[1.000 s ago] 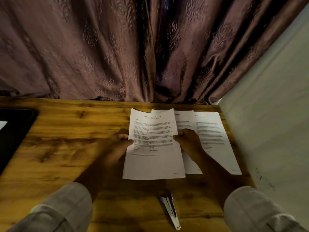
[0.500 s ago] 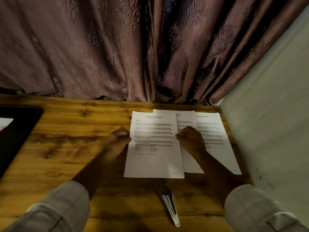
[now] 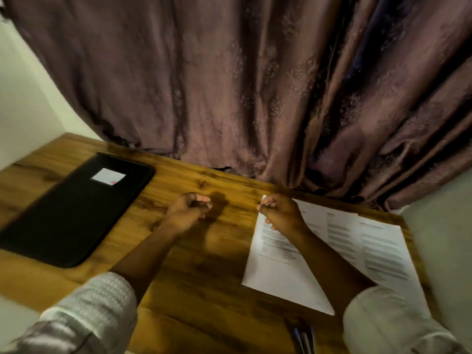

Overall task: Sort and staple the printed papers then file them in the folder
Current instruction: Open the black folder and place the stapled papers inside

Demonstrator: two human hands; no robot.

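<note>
The printed papers [image 3: 275,282], three flat white rectangular sheets with blurred text blocks, lie overlapped side by side on the right part of the wood-grain table [image 3: 217,290]. The right hand [image 3: 281,213] pinches the top left corner of the leftmost sheet between thumb and curled fingers. The left hand [image 3: 189,210] is over bare wood between papers and folder, fingers curled in, holding nothing. The folder [image 3: 71,213], black, matte and round-cornered with a white label [image 3: 108,176], lies closed at the left. A blurred stapler [image 3: 302,339] sits at the near edge. A mauve embossed curtain [image 3: 229,85] hangs in folds behind.
</note>
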